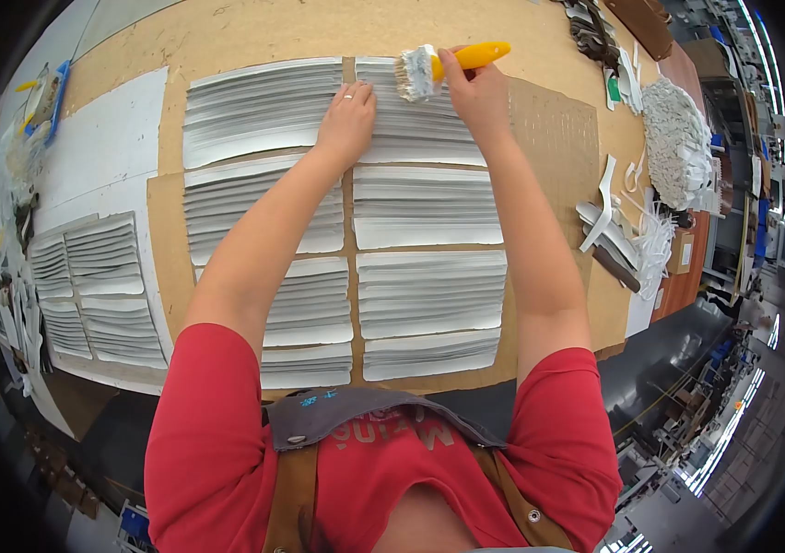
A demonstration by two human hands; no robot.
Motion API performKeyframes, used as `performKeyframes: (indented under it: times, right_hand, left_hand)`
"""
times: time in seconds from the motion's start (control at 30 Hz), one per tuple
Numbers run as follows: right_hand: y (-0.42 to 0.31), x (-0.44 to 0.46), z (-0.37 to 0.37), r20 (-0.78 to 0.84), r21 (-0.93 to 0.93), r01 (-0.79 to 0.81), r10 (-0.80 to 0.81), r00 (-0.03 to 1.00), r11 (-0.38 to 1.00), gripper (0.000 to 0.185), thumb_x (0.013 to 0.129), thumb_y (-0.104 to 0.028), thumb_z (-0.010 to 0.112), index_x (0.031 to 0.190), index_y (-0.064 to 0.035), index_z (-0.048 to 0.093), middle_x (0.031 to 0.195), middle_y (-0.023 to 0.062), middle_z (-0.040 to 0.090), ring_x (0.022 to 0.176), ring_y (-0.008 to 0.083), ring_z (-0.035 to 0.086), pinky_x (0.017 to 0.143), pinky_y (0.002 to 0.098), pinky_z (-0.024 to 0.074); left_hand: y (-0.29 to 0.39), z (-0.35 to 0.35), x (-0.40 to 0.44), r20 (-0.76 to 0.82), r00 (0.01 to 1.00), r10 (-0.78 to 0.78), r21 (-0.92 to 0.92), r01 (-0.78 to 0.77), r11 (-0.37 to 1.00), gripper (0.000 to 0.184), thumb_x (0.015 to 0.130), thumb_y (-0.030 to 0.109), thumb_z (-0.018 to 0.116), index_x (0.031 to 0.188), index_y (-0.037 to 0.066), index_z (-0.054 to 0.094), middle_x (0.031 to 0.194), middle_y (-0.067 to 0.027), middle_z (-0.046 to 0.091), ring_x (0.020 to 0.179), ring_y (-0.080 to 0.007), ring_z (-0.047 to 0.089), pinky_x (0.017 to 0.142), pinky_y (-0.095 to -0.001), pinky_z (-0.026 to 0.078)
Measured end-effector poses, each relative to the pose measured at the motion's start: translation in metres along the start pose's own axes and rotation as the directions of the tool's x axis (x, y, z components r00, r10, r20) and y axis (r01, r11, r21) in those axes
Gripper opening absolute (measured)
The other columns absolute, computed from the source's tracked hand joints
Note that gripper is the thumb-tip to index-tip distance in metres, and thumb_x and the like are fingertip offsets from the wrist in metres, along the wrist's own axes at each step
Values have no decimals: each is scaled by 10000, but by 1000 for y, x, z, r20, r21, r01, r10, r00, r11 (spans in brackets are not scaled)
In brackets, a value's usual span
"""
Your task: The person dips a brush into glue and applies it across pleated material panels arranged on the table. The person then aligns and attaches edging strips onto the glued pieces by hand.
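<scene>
The right hand (474, 92) grasps a yellow-handled flat brush (421, 74) with pale bristles and whitish residue, its fingers closed round the handle just behind the head, over the far right block of white-and-grey, thin, overlapping strips (415, 129). The left hand (348, 120) lies with fingers extended over the gap between that block and the far left block of similar layered strips (259, 111); whether it presses or pinches an edge, I cannot tell. Further rows of strips lie nearer the person, on a brown board (168, 221) on the tan tabletop (217, 39). The likeliest trouble is bristles catching the raised strip edges and dragging them out of line, especially if the stroke runs across the layers or the left hand bears down too lightly. Too much pressure from that hand could equally skew the strips beneath it. If the residue is wet, a heavily loaded brush might drip onto the wrong strips, or leave the left fingers sticky enough to lift one. The left forearm (268, 230) crosses the left rows, so lowering it could rub or shift them.
</scene>
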State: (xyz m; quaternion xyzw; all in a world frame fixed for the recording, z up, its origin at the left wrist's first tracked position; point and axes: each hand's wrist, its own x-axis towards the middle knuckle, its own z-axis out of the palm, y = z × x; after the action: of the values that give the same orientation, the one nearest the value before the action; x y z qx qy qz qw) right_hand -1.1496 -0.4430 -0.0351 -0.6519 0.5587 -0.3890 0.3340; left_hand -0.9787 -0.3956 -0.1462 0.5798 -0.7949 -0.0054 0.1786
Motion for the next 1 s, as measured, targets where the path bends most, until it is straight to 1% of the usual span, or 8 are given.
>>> performKeyframes:
  times: [0.1,0.27,0.57,0.67,0.77,0.87,0.93,1.0]
  right_hand:
    - [2,8,21,50,-12,35,-34,998,999,293,837,-296,604,868,-6,632,667,92,639,590,165,605,553,272,445]
    - [19,16,33,147,-291,154,-115,982,944,301,834,-292,582,707,-19,588,637,127,605,610,308,586,573,374,463]
    - [95,39,-88,-97,-607,-2,-72,993,795,337,822,-320,598,720,2,603,620,146,607,592,324,598,567,395,468]
    - [84,42,-98,-61,-686,34,-104,993,727,326,819,-316,607,735,-1,606,634,142,616,589,306,603,557,377,467]
    - [58,45,-75,-81,-544,77,-143,986,836,275,818,-290,618,770,-19,619,618,120,607,555,267,589,537,342,457]
    - [15,36,-21,-4,-170,250,-254,967,953,228,825,-261,620,803,-34,631,587,96,583,507,230,550,517,312,440]
    - [2,32,17,110,-52,284,-278,954,957,191,831,-234,617,836,-44,640,570,76,559,495,207,521,511,296,429]
    - [-9,31,40,282,-134,324,-277,919,937,179,841,-187,632,881,-13,632,660,28,605,589,92,545,556,236,435]
  left_hand:
    - [-4,4,3,47,999,15,19,-16,1000,226,817,62,499,1027,-14,540,1162,-125,511,1196,-250,433,1026,-395,331]
    - [-2,5,11,83,996,26,38,-29,999,192,775,51,510,953,-2,557,1078,-140,530,1154,-259,460,1017,-388,338]
    - [2,-1,15,108,994,-16,70,9,998,169,786,45,469,926,7,555,1037,-113,529,1066,-237,496,996,-376,346]
    - [6,-10,15,107,993,-48,120,35,992,176,777,57,489,933,9,553,1044,-117,523,1090,-238,478,1004,-368,324]
    - [5,-4,15,105,993,-49,110,37,993,200,771,63,503,957,4,547,1052,-127,517,1110,-242,460,1014,-367,312]
    - [3,0,15,118,992,-47,80,37,996,232,769,64,509,990,-3,537,1056,-137,514,1114,-246,460,1011,-371,320]
    - [4,0,14,115,992,-55,68,48,997,236,772,62,505,997,-4,534,1055,-136,514,1113,-251,464,1005,-375,329]
    - [4,2,15,84,995,-61,59,56,997,237,777,71,512,999,-8,539,1066,-145,518,1128,-266,462,1006,-381,329]
